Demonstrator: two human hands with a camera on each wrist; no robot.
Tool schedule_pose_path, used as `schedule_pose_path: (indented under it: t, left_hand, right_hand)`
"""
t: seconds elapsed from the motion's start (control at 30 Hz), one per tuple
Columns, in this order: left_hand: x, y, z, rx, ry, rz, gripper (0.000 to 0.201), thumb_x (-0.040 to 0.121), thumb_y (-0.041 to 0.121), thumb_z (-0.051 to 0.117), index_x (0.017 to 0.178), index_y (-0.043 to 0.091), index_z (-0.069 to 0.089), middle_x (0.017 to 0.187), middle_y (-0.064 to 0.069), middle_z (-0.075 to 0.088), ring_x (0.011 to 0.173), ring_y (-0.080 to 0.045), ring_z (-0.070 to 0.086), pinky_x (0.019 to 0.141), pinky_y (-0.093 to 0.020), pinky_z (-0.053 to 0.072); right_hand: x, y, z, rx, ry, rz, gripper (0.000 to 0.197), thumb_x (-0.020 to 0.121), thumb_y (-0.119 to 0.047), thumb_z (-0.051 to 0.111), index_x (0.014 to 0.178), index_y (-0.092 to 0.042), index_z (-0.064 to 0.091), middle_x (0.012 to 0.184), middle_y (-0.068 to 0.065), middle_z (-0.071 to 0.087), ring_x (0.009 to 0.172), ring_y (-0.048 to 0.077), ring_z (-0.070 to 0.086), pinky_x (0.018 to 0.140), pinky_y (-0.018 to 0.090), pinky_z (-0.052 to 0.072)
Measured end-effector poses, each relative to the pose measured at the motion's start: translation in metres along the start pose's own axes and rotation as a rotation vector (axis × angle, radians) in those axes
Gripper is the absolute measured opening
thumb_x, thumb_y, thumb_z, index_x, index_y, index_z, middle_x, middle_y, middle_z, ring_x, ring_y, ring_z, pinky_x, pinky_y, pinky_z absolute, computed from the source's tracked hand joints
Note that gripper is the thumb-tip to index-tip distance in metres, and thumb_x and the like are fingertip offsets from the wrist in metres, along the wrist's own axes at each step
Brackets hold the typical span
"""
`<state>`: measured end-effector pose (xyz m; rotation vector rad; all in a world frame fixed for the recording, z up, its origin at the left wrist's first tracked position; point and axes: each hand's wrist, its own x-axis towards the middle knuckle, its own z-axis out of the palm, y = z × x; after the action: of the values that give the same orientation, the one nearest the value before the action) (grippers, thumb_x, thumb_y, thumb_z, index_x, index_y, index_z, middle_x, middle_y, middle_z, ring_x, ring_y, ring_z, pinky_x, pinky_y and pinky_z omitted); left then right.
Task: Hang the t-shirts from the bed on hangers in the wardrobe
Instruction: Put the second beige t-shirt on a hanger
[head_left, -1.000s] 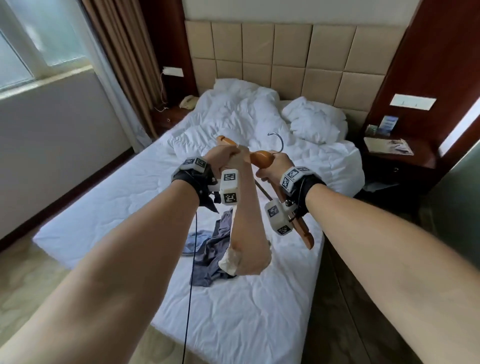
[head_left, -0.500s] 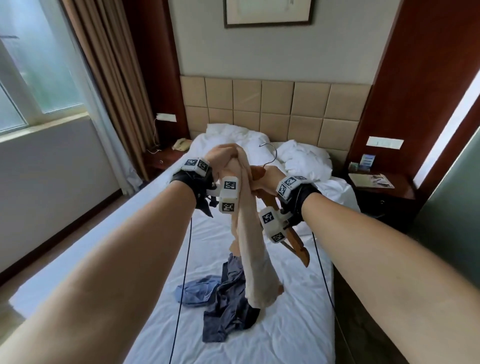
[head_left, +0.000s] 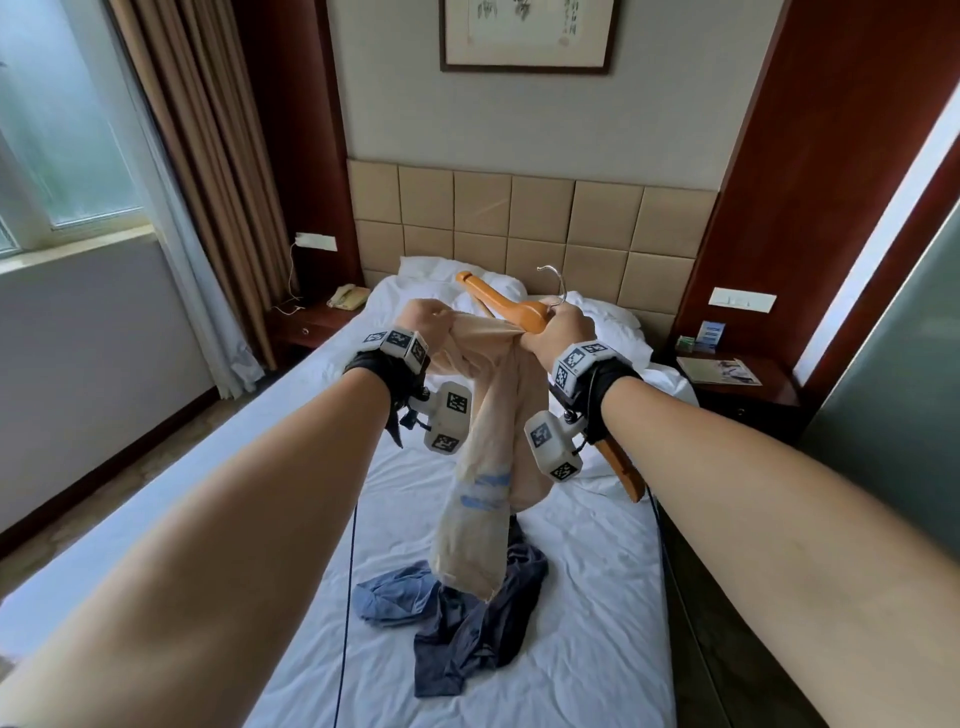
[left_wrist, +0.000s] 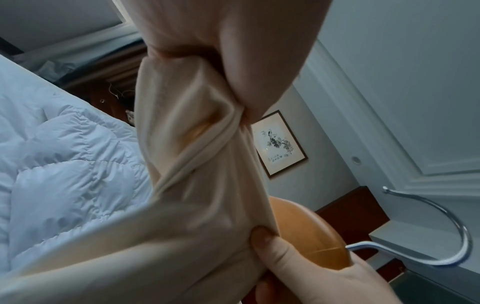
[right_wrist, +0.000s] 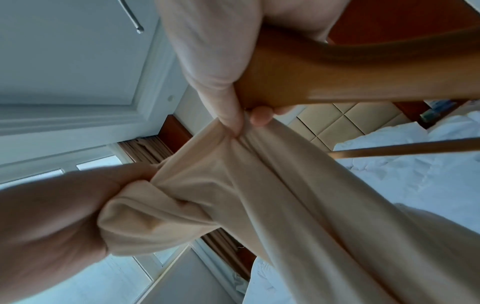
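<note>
A cream t-shirt (head_left: 483, 499) with blue print hangs bunched between my two raised hands above the bed (head_left: 582, 582). My left hand (head_left: 431, 322) grips a wad of its fabric (right_wrist: 155, 209). My right hand (head_left: 566, 332) holds the middle of a wooden hanger (head_left: 519, 309) and pinches the cream t-shirt (right_wrist: 259, 168) against it. The hanger's metal hook (left_wrist: 441, 230) points up and away. One hanger arm (head_left: 621, 465) slants down past my right wrist. A dark blue t-shirt (head_left: 467, 629) lies crumpled on the white sheet below.
Pillows (head_left: 597, 322) and a padded headboard (head_left: 535, 228) are at the far end. A nightstand with a phone (head_left: 347, 298) stands at the left, another nightstand (head_left: 737, 379) at the right. Curtains (head_left: 208, 156) and a window are on the left, a grey panel (head_left: 893, 374) on the right.
Both hands rose with the hanger and cream t-shirt and spread apart, stretching the fabric between them. The head view tilted up toward the wall picture.
</note>
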<state>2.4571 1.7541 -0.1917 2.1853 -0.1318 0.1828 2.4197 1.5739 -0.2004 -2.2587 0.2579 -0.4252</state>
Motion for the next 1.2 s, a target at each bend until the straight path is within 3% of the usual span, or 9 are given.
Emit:
schedule_pose_path:
  t: [0.2, 0.33, 0.43, 0.57, 0.7, 0.8, 0.87, 1.0, 1.2]
  left_hand:
    - [0.005, 0.004, -0.009, -0.023, 0.120, 0.049, 0.027, 0.098, 0.014, 0.047, 0.112, 0.012, 0.070, 0.097, -0.001, 0.061, 0.086, -0.016, 0.053, 0.063, -0.012, 0.032]
    - [0.011, -0.007, -0.007, -0.457, 0.013, -0.089, 0.019, 0.090, 0.006, 0.060, 0.107, 0.009, 0.069, 0.093, -0.010, 0.069, 0.084, -0.021, 0.063, 0.077, -0.031, 0.057]
    - [0.013, -0.012, 0.003, -0.723, -0.157, -0.227, 0.047, 0.080, -0.004, 0.069, 0.125, 0.004, 0.056, 0.108, -0.015, 0.066, 0.099, -0.022, 0.066, 0.070, -0.026, 0.058]
    - [0.009, -0.021, 0.022, -0.342, -0.339, -0.300, 0.073, 0.079, 0.011, 0.076, 0.143, 0.006, 0.040, 0.130, -0.017, 0.056, 0.117, -0.032, 0.059, 0.096, -0.047, 0.053]
    - [-0.009, -0.022, 0.049, 0.114, -0.655, -0.152, 0.090, 0.064, 0.048, 0.084, 0.140, 0.014, 0.049, 0.138, -0.006, 0.054, 0.125, -0.028, 0.054, 0.105, -0.046, 0.045]
    - [-0.018, -0.015, 0.067, 0.133, -0.661, -0.089, 0.072, 0.066, 0.055, 0.079, 0.123, 0.015, 0.062, 0.124, -0.003, 0.063, 0.118, -0.024, 0.057, 0.086, -0.041, 0.054]
    - [-0.018, -0.009, 0.074, -0.027, -0.569, -0.157, 0.036, 0.086, 0.034, 0.070, 0.111, 0.009, 0.062, 0.118, -0.009, 0.066, 0.110, -0.026, 0.062, 0.068, -0.035, 0.053]
    - [-0.012, 0.007, 0.068, -0.365, -0.389, -0.211, 0.016, 0.093, 0.023, 0.060, 0.100, 0.010, 0.065, 0.113, -0.023, 0.067, 0.106, -0.039, 0.064, 0.083, -0.052, 0.057]
    - [0.006, 0.043, 0.030, -0.649, -0.174, -0.195, 0.017, 0.104, 0.021, 0.041, 0.095, 0.011, 0.052, 0.083, -0.002, 0.054, 0.072, -0.012, 0.055, 0.045, -0.011, 0.046]
  right_hand:
    - [-0.004, -0.007, -0.011, -0.075, 0.085, -0.048, 0.028, 0.078, -0.018, 0.071, 0.106, -0.022, 0.067, 0.085, 0.001, 0.064, 0.079, 0.024, 0.058, 0.070, 0.025, 0.044]
    - [0.001, -0.014, -0.017, 0.144, 0.101, 0.029, 0.030, 0.072, -0.013, 0.073, 0.099, -0.021, 0.065, 0.084, 0.002, 0.069, 0.077, 0.024, 0.066, 0.068, 0.026, 0.050]
    - [0.004, -0.021, -0.023, 0.298, 0.136, 0.081, 0.030, 0.066, -0.011, 0.073, 0.092, -0.021, 0.062, 0.082, 0.006, 0.072, 0.073, 0.024, 0.069, 0.069, 0.031, 0.057]
    - [0.012, -0.028, -0.030, 0.418, 0.121, 0.105, 0.023, 0.070, -0.008, 0.075, 0.087, -0.018, 0.062, 0.063, 0.002, 0.067, 0.046, 0.013, 0.062, 0.055, 0.026, 0.051]
    - [0.016, -0.034, -0.034, 0.532, 0.124, 0.080, 0.024, 0.069, -0.004, 0.076, 0.091, -0.005, 0.067, 0.060, 0.006, 0.067, 0.043, 0.016, 0.061, 0.054, 0.027, 0.052]
    - [0.018, -0.033, -0.037, 0.556, 0.152, 0.056, 0.017, 0.072, 0.000, 0.073, 0.085, -0.007, 0.065, 0.055, 0.005, 0.065, 0.043, 0.015, 0.060, 0.054, 0.028, 0.054]
    - [0.019, -0.030, -0.042, 0.546, 0.172, 0.042, 0.021, 0.073, -0.002, 0.073, 0.090, -0.011, 0.065, 0.060, 0.002, 0.067, 0.045, 0.012, 0.063, 0.055, 0.026, 0.054]
    - [0.020, -0.015, -0.049, 0.391, 0.140, 0.013, 0.030, 0.078, -0.009, 0.071, 0.105, -0.019, 0.060, 0.077, -0.002, 0.068, 0.064, 0.010, 0.064, 0.057, 0.017, 0.047]
    - [0.014, 0.015, -0.049, 0.158, -0.012, 0.091, 0.052, 0.085, -0.006, 0.065, 0.131, -0.020, 0.047, 0.113, -0.004, 0.055, 0.104, 0.020, 0.058, 0.081, 0.023, 0.044]
